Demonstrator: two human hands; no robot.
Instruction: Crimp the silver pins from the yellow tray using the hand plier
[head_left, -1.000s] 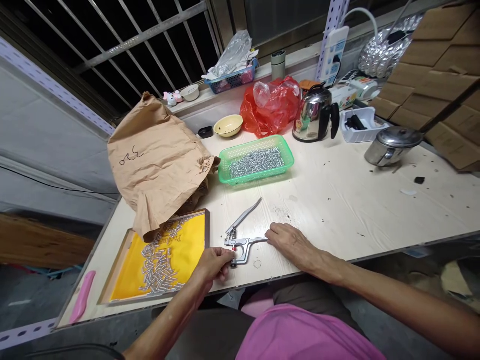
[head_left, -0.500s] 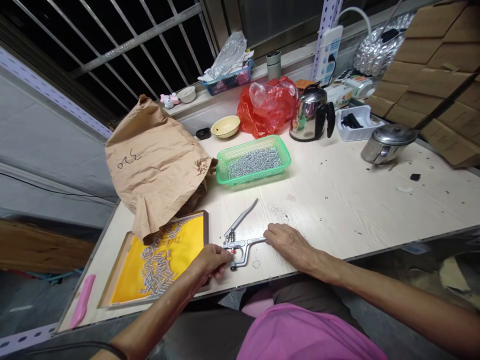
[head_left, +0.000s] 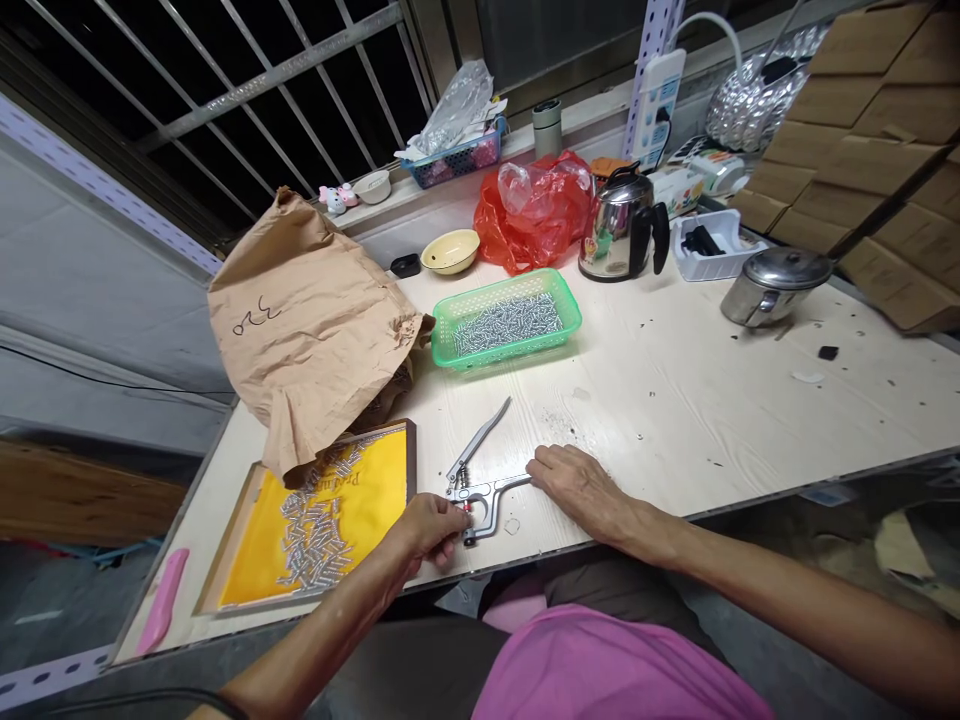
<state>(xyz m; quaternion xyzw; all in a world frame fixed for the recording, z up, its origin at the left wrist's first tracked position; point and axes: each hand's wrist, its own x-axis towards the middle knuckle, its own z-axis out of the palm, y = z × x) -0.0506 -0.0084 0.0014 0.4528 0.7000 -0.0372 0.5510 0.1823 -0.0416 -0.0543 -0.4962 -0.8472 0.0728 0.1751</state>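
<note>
Silver snap-fastener pliers [head_left: 491,490] lie on the table in front of me, the upper handle raised and a spring showing near the pivot. My right hand [head_left: 574,488] is closed over the end of the lower handle, resting on the tabletop. At the jaw end my left hand [head_left: 433,528] has thumb and fingers pinched together. What sits in that pinch is too small to make out; a bit of red shows beside the fingertips. Left of this hand, a shallow tray [head_left: 411,460] with a yellow lining holds many small metal pieces [head_left: 319,540].
Beyond the pliers stands a green basket [head_left: 504,359] of small metal pieces. A brown paper bag [head_left: 307,320] leans over the tray's back edge. Farther back are a red plastic bag [head_left: 517,215], a kettle [head_left: 615,235] and a lidded pot [head_left: 776,285]. A pink-handled object [head_left: 165,600] lies left.
My left fingers have shifted slightly right, closer in at the jaws. The raised handle has tilted slightly. My right hand keeps its place on the lower handle.
</note>
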